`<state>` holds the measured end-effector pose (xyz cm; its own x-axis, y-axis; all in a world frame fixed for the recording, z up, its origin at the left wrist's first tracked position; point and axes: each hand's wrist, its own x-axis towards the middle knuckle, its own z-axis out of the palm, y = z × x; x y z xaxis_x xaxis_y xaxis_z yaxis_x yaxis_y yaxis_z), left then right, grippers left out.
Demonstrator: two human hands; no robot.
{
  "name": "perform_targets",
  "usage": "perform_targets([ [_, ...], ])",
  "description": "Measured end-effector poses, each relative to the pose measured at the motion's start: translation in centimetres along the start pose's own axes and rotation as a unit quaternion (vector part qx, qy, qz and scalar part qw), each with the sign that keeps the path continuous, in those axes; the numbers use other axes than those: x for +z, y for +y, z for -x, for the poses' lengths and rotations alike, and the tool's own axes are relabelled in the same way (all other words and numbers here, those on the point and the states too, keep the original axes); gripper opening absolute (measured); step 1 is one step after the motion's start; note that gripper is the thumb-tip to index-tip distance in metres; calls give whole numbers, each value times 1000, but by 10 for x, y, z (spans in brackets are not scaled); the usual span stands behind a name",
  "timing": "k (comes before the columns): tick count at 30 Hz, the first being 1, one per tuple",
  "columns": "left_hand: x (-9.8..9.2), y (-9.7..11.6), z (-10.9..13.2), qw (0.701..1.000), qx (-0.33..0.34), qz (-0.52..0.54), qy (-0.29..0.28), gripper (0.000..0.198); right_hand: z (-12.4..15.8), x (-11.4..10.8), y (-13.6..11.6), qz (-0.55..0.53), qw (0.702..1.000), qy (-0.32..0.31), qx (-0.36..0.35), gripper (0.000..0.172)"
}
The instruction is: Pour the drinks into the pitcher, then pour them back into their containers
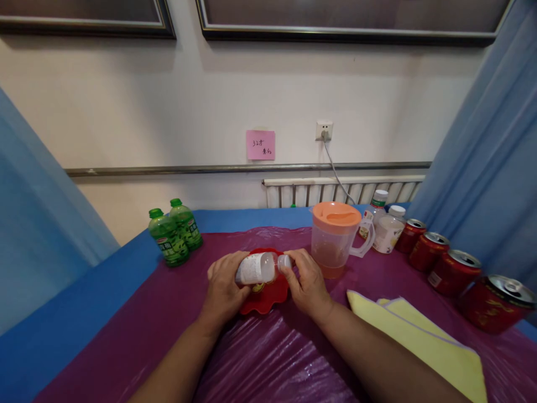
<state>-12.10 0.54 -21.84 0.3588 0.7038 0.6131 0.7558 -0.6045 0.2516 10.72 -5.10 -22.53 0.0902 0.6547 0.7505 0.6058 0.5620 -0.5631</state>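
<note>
My left hand [227, 281] is wrapped round the body of a clear plastic bottle [257, 268] with a whitish label. The bottle lies on its side in the air, its neck pointing right. On its pale cap [284, 262] the fingers of my right hand [309, 281] are closed. Whether the cap is loose from the neck I cannot tell. Below the bottle is a red scalloped tray [265, 302] with a yellow pattern, partly hidden by the bottle and hands.
Two green bottles [170, 238] stand at left. Right of my hands is a pitcher [333, 238] with an orange lid and some liquid. Beyond it stand two clear bottles [389, 229] and several red cans [453, 271]. A folded yellow cloth [419, 341] lies on the purple plastic sheet [168, 336].
</note>
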Motion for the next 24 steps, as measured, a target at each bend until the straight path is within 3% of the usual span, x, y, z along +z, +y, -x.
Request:
perform_targets([
  [8, 5, -6, 0, 999, -25, 5, -27, 59, 4, -1, 0, -1, 999, -27, -34, 45],
  [12, 5, -6, -1, 999, -25, 6, -34, 60, 5, 2, 5, -19, 1000, -3, 3, 60],
  [14, 4, -4, -1, 999, -16, 5, -37, 61, 3, 3, 7, -22, 999, 5, 42, 56],
  [17, 1, -1, -2, 999, 3, -4, -40, 61, 1, 2, 8, -19, 996, -3, 87, 36],
  [20, 0, 0, -2, 999, 13, -11, -37, 60, 1, 1, 7, -26, 997, -9, 77, 27],
  [24, 0, 1, -1, 999, 7, -13, -29, 60, 4, 2, 5, -34, 999, -1, 21, 46],
])
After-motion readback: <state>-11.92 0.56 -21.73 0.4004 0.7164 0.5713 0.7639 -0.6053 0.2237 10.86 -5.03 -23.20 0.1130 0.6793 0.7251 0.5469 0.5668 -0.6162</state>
